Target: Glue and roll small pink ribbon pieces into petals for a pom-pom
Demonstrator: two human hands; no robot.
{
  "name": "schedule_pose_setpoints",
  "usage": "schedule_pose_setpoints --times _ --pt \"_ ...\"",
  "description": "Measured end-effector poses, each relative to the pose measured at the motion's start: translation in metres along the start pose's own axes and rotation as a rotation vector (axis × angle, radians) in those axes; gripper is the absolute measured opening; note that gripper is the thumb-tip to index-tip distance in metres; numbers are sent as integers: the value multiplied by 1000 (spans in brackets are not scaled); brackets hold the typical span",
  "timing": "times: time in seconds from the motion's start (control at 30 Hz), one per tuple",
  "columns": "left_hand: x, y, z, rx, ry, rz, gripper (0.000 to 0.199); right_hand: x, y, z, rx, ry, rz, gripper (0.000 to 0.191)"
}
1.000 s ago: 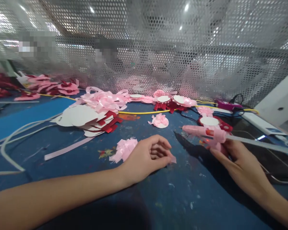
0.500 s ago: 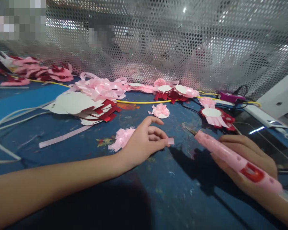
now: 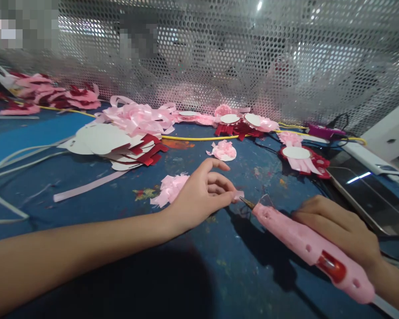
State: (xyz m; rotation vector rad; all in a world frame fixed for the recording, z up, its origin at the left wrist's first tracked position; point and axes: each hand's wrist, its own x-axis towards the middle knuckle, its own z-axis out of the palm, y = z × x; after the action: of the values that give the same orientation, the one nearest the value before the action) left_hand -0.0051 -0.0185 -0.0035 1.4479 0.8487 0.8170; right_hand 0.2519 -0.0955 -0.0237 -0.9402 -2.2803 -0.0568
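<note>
A person's bare hands meet over a paint-flecked blue table (image 3: 259,288), the right hand (image 3: 339,230) closed around a pink glue gun (image 3: 299,241), the left hand (image 3: 202,192) pinching a short pink ribbon piece (image 3: 240,195) between thumb and finger. From where I stand, the gun's long axis runs aslant, its back end near the person and to the right, its dark metal nozzle (image 3: 248,203) aimed away and to the left, at the ribbon piece. Whether the tip touches the ribbon or stops just beside it, I cannot tell. A pale glue stick (image 3: 387,306) trails from the rear of the gun, in line with its barrel, and a red window (image 3: 331,266) shows in its side. The ribbon piece points the other way, its free end jutting rightward from the left fingertips. The right hand's fingertips are hidden behind the gun.

Just beside the left wrist lies a ruffled pink flower (image 3: 169,189); beyond the hand sits a pink rosette on a white disc (image 3: 224,151). Farther left are stacked white card shapes (image 3: 101,138) and a loose pink strip (image 3: 86,188), its length slanting toward the stack.
</note>
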Motion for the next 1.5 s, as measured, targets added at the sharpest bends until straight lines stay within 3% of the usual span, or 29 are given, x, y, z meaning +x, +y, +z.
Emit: schedule_pose_setpoints --times 0.93,1.07,1.17,1.27,1.37,1.5 --pt "0 1 0 -4 -13 36 33 4 -2 0 -181 -18 10 19" --pt "0 3 1 -54 -10 45 33 3 0 0 -107 11 108 15" --pt "0 4 1 -63 -2 35 33 5 5 0 -75 100 318 7" --pt "0 5 1 -42 2 25 32 10 11 0 -184 200 518 19" --pt "0 5 1 -14 -12 28 30 15 18 -1 -288 258 536 27" --pt "1 4 1 13 -48 42 28 22 24 -2 -319 126 548 33"
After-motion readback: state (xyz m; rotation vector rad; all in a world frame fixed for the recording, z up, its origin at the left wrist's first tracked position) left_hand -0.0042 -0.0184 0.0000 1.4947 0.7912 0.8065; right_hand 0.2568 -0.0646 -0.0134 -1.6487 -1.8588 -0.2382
